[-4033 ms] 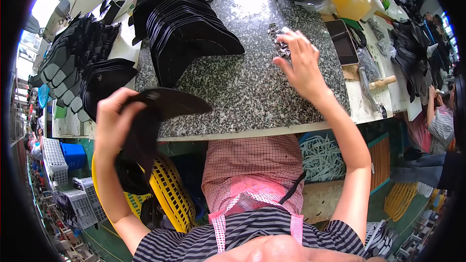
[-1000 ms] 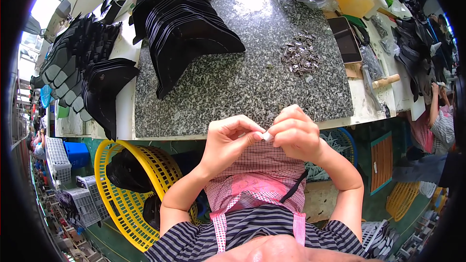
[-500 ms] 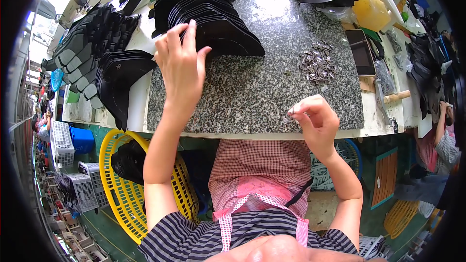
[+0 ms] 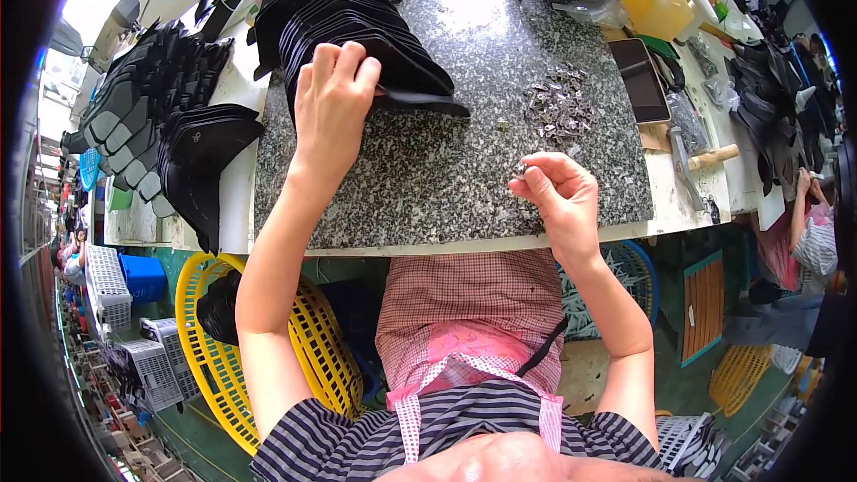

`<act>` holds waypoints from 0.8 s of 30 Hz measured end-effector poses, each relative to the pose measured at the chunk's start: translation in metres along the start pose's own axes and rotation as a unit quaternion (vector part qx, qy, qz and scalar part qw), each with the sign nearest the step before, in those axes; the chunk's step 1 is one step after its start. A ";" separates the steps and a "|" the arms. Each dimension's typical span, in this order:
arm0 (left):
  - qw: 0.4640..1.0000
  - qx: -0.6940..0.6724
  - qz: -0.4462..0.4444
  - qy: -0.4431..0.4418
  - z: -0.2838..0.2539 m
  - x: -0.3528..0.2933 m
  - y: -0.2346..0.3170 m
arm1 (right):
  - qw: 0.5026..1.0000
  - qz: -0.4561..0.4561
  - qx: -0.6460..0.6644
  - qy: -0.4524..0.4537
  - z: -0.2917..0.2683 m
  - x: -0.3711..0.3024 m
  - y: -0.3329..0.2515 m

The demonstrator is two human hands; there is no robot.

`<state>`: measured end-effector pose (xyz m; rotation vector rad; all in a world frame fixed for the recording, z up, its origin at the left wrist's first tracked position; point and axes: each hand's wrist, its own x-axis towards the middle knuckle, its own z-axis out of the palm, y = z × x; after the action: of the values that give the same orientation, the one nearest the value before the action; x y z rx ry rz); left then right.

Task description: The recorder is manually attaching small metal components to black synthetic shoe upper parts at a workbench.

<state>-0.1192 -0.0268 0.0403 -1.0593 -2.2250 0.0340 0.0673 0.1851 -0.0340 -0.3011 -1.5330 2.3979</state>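
My left hand is closed on the edge of the front black curved piece of a tall overlapping stack on the granite slab. That piece's lower edge stands slightly apart from those behind it. Over the slab's front right part, my right hand pinches a small shiny metal fitting between thumb and forefinger. Its exact shape is too small to make out. Beyond that hand lies a loose pile of similar small metal fittings.
Left of the slab are more black pieces. To its right lie a dark-screened device, a hammer and a yellowish plastic container. A yellow basket stands below the table's front edge. Another person is at far right.
My left hand has gone from spread fingers above the stack to gripping its front piece. My right hand has turned slightly, still pinching the fitting. The whole view has shifted a little.
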 end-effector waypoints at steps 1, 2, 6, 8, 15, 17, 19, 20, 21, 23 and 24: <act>1.000 -0.024 0.007 0.005 -0.003 0.001 0.000 | 1.000 -0.001 0.001 -0.001 0.002 -0.001 -0.001; 1.000 -0.022 0.008 0.005 -0.008 0.001 0.000 | 0.998 -0.053 -0.004 -0.017 0.004 -0.003 -0.002; 0.980 -0.196 -0.037 0.017 -0.043 0.003 0.018 | 0.970 -0.215 -0.098 -0.051 0.011 -0.008 -0.013; 0.922 -0.379 -0.060 -0.041 -0.054 0.001 0.025 | 0.967 -0.230 -0.098 -0.049 0.020 -0.014 -0.024; 0.630 -0.708 -0.194 -0.254 -0.068 -0.017 0.050 | 0.973 -0.223 -0.044 -0.041 0.040 -0.019 -0.025; 0.602 -0.725 -0.188 -0.277 -0.067 -0.022 0.049 | 0.972 -0.223 -0.056 -0.039 0.038 -0.020 -0.021; 0.615 -0.721 -0.168 -0.270 -0.066 -0.023 0.049 | 0.971 -0.224 -0.071 -0.037 0.036 -0.020 -0.020; 0.629 -0.716 -0.148 -0.263 -0.066 -0.023 0.050 | 0.968 -0.233 -0.086 -0.042 0.036 -0.020 -0.021; 0.571 -0.743 -0.185 -0.296 -0.068 -0.023 0.050 | 0.964 -0.243 -0.102 -0.046 0.036 -0.019 -0.021; 0.547 -0.755 -0.202 -0.300 -0.070 -0.024 0.053 | 0.956 -0.261 -0.123 -0.063 0.032 -0.016 -0.020; 0.523 -0.766 -0.218 -0.304 -0.071 -0.024 0.054 | 0.947 -0.278 -0.143 -0.079 0.031 -0.015 -0.020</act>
<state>-0.0307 -0.0249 0.0668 -1.1865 -2.7684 -2.5528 0.0741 0.1612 -0.0029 0.2495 -1.7483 1.7970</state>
